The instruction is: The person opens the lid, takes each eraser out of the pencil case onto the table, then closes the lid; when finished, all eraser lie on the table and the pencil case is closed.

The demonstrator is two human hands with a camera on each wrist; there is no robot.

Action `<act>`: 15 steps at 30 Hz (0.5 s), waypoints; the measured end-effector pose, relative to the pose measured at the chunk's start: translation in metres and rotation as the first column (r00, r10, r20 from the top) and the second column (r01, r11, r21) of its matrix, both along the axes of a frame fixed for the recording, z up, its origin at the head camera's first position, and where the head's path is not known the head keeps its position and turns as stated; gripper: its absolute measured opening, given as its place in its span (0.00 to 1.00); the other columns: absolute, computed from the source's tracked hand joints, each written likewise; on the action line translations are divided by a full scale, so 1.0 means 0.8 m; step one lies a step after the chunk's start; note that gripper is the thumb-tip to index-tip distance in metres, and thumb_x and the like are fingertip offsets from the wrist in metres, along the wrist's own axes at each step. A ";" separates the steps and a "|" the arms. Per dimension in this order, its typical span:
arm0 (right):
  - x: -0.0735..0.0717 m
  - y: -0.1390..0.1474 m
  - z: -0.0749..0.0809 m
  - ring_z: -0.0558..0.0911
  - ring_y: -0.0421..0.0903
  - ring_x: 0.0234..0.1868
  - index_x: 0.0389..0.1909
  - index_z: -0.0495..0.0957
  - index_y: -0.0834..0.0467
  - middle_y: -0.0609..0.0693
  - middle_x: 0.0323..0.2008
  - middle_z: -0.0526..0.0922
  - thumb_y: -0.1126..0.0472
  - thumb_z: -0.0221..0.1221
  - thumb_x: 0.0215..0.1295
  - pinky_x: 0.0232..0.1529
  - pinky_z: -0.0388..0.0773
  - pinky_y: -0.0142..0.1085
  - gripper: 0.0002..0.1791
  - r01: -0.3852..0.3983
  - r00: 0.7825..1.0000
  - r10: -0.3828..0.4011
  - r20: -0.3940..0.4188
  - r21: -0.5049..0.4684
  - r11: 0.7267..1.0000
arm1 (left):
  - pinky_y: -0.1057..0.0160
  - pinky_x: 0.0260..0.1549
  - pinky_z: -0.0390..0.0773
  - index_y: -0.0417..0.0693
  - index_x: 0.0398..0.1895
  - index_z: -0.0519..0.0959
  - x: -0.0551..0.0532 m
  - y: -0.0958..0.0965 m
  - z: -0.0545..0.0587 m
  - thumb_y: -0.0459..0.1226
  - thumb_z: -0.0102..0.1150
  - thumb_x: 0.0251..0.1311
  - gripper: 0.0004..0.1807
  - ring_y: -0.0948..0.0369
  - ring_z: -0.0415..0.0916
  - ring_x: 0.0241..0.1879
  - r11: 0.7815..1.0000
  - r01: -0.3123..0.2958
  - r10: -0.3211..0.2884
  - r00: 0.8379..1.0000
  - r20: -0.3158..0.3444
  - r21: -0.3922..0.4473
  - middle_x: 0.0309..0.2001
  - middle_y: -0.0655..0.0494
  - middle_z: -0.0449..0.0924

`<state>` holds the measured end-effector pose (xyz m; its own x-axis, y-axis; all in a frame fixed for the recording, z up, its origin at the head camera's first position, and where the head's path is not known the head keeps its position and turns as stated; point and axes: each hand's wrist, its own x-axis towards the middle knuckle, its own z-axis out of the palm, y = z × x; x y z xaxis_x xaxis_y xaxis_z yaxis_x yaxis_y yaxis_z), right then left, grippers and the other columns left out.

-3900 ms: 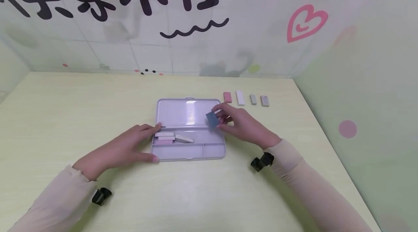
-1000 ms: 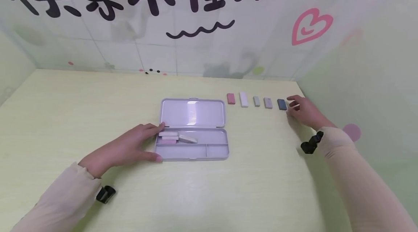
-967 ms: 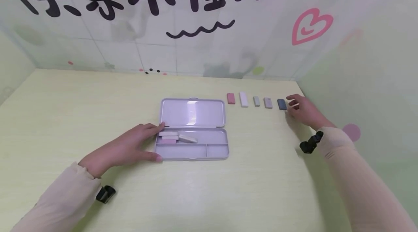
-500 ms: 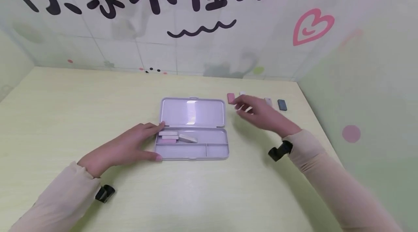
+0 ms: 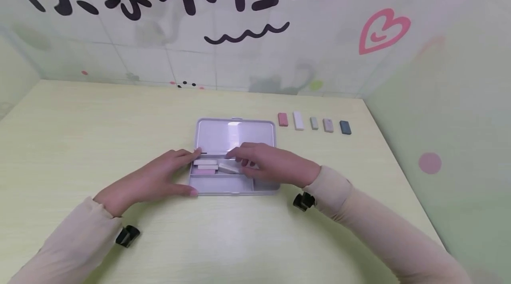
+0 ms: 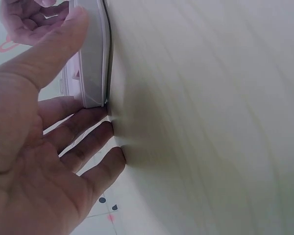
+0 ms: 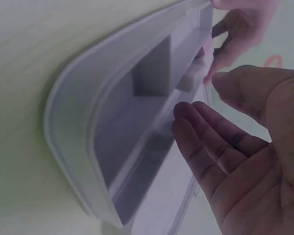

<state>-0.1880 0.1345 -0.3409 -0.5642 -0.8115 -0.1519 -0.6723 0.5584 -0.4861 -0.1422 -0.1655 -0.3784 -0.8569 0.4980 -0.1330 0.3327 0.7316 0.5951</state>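
An open lavender pencil case (image 5: 221, 184) lies on the table, its lid (image 5: 215, 135) folded back. My left hand (image 5: 149, 182) rests at its left end, index fingertip by the hinge and thumb at the front corner, fingers spread fairly straight. In the rear compartment lie stacked white and pink eraser-like blocks (image 5: 206, 167), with a separate whitish block (image 5: 228, 168) to their right. My right hand (image 5: 269, 162) hovers over the case's right part, nearest that separate block. The right wrist view shows a gap between thumb and loosely bent fingers (image 7: 201, 152), with nothing between them.
Behind and right of the case, a row of small blocks stretches toward the right wall: pink (image 5: 283, 119), white (image 5: 298, 120), grey (image 5: 314, 123), lilac (image 5: 328, 125) and dark blue (image 5: 345, 127). A printed wall (image 5: 159, 62) closes the table's back.
The dark blue block went from my right hand over the case to the row's right end. My right hand then came back left over the case. The left hand stayed put.
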 end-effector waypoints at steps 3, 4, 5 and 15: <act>0.001 -0.008 -0.004 0.81 0.40 0.51 0.72 0.74 0.48 0.46 0.59 0.83 0.60 0.58 0.78 0.56 0.82 0.34 0.24 -0.016 1.000 0.017 -0.007 0.028 0.999 | 0.31 0.69 0.69 0.44 0.82 0.60 -0.001 0.000 0.001 0.54 0.76 0.56 0.55 0.36 0.67 0.72 1.000 0.004 -0.004 1.000 -0.002 -0.001 0.74 0.37 0.70; 0.001 -0.011 -0.005 0.80 0.40 0.49 0.72 0.74 0.48 0.46 0.57 0.83 0.61 0.58 0.77 0.55 0.81 0.34 0.25 -0.022 1.000 0.022 -0.011 0.038 0.999 | 0.31 0.69 0.69 0.43 0.82 0.60 -0.001 0.000 0.001 0.54 0.76 0.56 0.55 0.36 0.67 0.72 1.000 0.005 -0.005 1.000 -0.003 -0.003 0.74 0.37 0.70; 0.001 -0.014 -0.006 0.79 0.41 0.48 0.73 0.73 0.47 0.46 0.55 0.83 0.61 0.58 0.78 0.53 0.80 0.33 0.25 -0.026 1.000 0.027 -0.016 0.047 0.999 | 0.31 0.69 0.69 0.43 0.82 0.60 -0.001 0.000 0.002 0.54 0.76 0.56 0.55 0.36 0.67 0.72 1.000 0.006 -0.006 1.000 -0.004 -0.005 0.74 0.37 0.70; -0.001 -0.024 -0.016 0.77 0.41 0.40 0.73 0.73 0.46 0.45 0.47 0.82 0.64 0.54 0.77 0.44 0.77 0.31 0.26 -0.046 0.994 0.056 -0.091 0.111 0.993 | 0.31 0.70 0.69 0.43 0.82 0.60 0.000 0.000 0.002 0.54 0.76 0.57 0.55 0.35 0.67 0.73 1.000 0.008 -0.008 1.000 -0.009 -0.005 0.74 0.36 0.69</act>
<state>-0.1884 0.1152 -0.3536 -0.5385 -0.8212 -0.1891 -0.7408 0.5683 -0.3582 -0.1419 -0.1652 -0.3768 -0.8542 0.5041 -0.1275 0.3442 0.7320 0.5880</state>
